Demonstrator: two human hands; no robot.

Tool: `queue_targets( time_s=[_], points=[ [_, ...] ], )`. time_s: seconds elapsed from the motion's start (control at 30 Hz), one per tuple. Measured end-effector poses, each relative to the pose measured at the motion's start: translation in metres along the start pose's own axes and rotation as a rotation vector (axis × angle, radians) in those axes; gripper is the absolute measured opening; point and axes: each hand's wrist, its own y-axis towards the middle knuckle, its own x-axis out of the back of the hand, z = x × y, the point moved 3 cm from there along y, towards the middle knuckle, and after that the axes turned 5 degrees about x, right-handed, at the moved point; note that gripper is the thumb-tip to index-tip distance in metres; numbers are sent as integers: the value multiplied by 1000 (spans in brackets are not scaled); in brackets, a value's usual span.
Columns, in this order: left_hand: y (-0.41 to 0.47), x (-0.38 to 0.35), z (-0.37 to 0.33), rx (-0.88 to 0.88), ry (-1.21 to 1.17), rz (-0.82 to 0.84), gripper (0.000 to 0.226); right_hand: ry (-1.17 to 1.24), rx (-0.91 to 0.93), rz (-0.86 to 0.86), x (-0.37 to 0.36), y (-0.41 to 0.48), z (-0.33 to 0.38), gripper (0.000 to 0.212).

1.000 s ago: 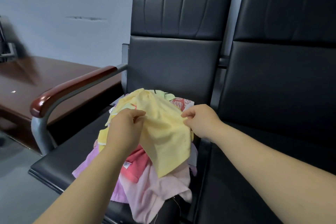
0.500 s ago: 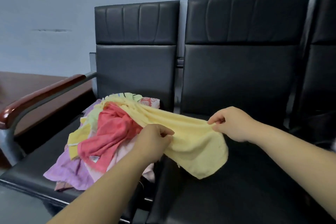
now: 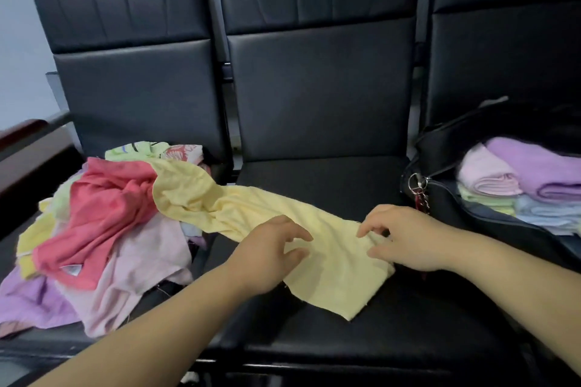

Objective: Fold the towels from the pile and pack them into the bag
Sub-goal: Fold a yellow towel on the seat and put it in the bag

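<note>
No legible text, small tag (image 3: 71,269) on red towel (image 3: 103,207) unreadable

Black padded seats (image 3: 314,185) stand in a row: towel pile (image 3: 103,229) on the left, yellow towel (image 3: 339,276) across the middle, bag (image 3: 471,214) on the right.
</note>
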Motion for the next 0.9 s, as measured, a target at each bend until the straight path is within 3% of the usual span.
queue_targets(
  time_s=[0.23, 0.3, 0.43, 0.53, 0.63, 0.73, 0.9],
  points=[
    [-10, -62, -18, -147, 19, 269, 39, -101, 111, 186, -17, -15, -23, 35],
    [-9, -73, -17, -176, 59, 233, 39, -90, 111, 174, -18, -14, -28, 37],
    [-4, -78, -12, -155, 7, 163, 18, -66, 125, 64, -23, -9, -28, 28],
    [1, -67, -14, -45, -184, 154, 6, -54, 101, 12, -24, -6, -28, 19],
    [7, -40, -10, 123, -531, 159, 9, 262, 101, -75, -14, 1, -21, 16],
    [9, -11, -6, 147, -779, 99, 17, 651, 105, -198, 3, 5, -4, 18],
    [8, 20, -5, 164, -939, 48, 28, 862, 95, -294, 10, 18, 26, 16]
  ],
)
